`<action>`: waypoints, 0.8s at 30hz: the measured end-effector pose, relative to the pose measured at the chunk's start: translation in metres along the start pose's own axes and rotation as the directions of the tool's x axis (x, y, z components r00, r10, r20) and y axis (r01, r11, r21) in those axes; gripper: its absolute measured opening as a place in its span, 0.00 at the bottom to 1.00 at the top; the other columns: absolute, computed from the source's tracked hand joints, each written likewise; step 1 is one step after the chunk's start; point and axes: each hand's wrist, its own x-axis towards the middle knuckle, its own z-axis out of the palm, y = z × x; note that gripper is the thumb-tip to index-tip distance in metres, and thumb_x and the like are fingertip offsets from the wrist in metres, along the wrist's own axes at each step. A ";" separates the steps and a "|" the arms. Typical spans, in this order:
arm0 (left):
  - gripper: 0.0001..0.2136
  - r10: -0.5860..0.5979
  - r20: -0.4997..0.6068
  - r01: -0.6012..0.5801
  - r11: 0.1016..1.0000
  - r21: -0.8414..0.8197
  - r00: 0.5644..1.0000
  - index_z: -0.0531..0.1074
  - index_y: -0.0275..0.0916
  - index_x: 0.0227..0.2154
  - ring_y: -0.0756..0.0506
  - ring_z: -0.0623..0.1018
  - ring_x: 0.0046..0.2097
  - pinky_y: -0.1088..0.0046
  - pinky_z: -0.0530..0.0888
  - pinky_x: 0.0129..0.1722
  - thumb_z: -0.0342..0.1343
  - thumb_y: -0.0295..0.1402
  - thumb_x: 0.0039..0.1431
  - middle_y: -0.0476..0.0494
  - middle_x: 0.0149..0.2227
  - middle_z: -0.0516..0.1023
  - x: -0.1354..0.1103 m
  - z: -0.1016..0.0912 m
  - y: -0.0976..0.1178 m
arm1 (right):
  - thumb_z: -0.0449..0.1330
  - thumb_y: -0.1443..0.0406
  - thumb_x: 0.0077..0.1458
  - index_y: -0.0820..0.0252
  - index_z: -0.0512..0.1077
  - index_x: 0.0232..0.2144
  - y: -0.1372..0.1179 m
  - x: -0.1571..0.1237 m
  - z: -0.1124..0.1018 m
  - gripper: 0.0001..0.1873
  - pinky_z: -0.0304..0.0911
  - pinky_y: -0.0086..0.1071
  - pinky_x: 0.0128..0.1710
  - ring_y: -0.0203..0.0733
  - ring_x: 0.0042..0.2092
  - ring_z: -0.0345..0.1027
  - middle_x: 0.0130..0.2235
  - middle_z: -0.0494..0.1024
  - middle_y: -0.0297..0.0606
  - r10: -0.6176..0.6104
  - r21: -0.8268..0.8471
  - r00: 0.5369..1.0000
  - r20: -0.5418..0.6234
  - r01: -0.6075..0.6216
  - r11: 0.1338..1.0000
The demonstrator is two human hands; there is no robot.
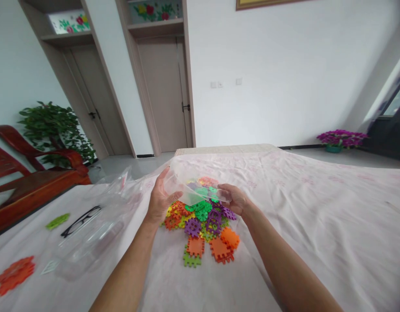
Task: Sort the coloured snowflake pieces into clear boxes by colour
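A clear plastic bag (187,171) is stretched between my two hands, its open part tilted down over a heap of toothed plastic building pieces (192,226). My left hand (160,197) holds the bag's left side, thumb toward the pile and fingers partly behind the film. On the right edge of the bag, my right hand (234,199) has its fingers closed around the film. Green, purple, orange and yellow pieces lie loosely under the bag, and some show through it. A few orange squares (219,248) lie at the near side of the heap.
Left on the pale cloth (304,225) lie black-framed glasses (80,222), crumpled clear packaging (89,242), a green piece (57,221) and red-orange pieces (14,274). Beyond the table's left edge stands a wooden bench (40,167). A thin stick-like item (396,209) lies far right.
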 end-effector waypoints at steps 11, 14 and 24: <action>0.41 0.192 0.210 -0.263 0.880 0.395 0.959 0.58 0.44 0.62 0.36 0.67 0.63 0.53 0.64 0.62 0.70 0.39 0.46 0.35 0.62 0.64 0.020 0.004 0.027 | 0.60 0.71 0.50 0.64 0.70 0.32 -0.011 -0.006 0.005 0.04 0.48 0.19 0.10 0.26 0.14 0.53 0.15 0.63 0.24 -0.122 0.240 0.991 -0.054 0.131 0.962; 0.38 0.251 0.340 -0.403 0.757 0.515 0.906 0.62 0.45 0.60 0.37 0.67 0.62 0.54 0.63 0.63 0.70 0.38 0.46 0.39 0.60 0.67 0.036 0.011 0.036 | 0.57 0.71 0.52 0.63 0.68 0.30 -0.013 -0.005 -0.001 0.01 0.48 0.18 0.10 0.27 0.13 0.52 0.14 0.63 0.24 -0.094 0.297 0.994 -0.060 0.107 0.949; 0.46 0.364 0.118 -0.345 0.658 0.669 0.924 0.49 0.46 0.67 0.36 0.65 0.62 0.54 0.65 0.61 0.69 0.41 0.49 0.35 0.61 0.61 -0.001 0.006 0.021 | 0.52 0.72 0.57 0.65 0.67 0.38 0.006 -0.004 0.016 0.06 0.61 0.19 0.12 0.32 0.18 0.68 0.26 0.77 0.39 0.178 0.276 0.974 0.143 -0.212 0.937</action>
